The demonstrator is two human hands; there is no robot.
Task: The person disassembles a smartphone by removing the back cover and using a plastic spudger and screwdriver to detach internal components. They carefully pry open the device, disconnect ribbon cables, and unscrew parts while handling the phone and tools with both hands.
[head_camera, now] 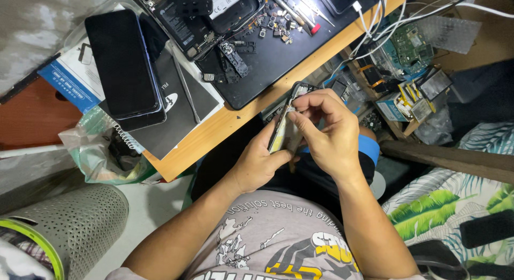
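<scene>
Both hands closed on phone frame [284,122], left hand [261,161], right hand [327,131]

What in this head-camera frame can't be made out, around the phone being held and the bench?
- Phone: seen edge-on, its face is turned away; the right hand covers its far side.
- Left hand: its fingers are hidden behind the phone.
- Small parts on the black mat: too small to identify.
- Opened phone at the top: cut off by the frame edge.
</scene>
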